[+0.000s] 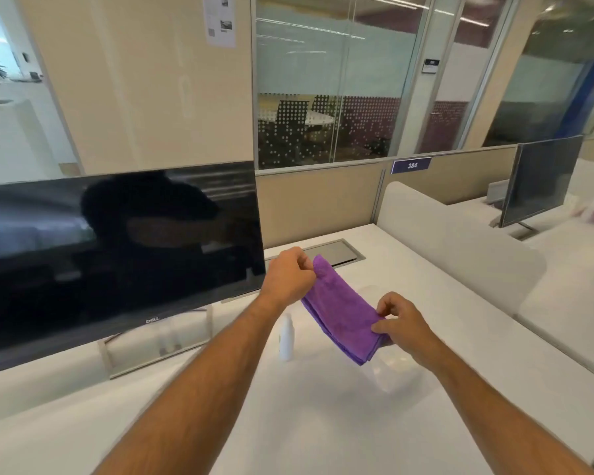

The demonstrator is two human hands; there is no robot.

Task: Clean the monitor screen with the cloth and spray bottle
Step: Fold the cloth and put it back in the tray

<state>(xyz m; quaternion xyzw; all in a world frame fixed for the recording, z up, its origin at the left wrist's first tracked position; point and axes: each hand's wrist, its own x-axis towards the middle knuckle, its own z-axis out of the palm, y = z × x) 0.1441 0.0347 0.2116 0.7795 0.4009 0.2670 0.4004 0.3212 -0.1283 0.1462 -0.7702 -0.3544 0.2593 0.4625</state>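
Head view: standing dark on white desk (323, 423), monitor (117, 255); stretching folded purple cloth (343, 313) above desk between both hands, left hand (288, 275) and right hand (400, 320) pinching opposite ends; standing beneath, white spray bottle (286, 337).

Beige wall (144, 80) behind white desk (323, 406); glass partition (330, 80) beyond low divider (316, 204); second monitor (542, 180) far right.

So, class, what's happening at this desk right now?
A person holds a folded purple microfibre cloth above the white desk, the left hand pinching its far end and the right hand its near end. A small white spray bottle stands untouched below. The dark flat monitor screen is not being wiped.
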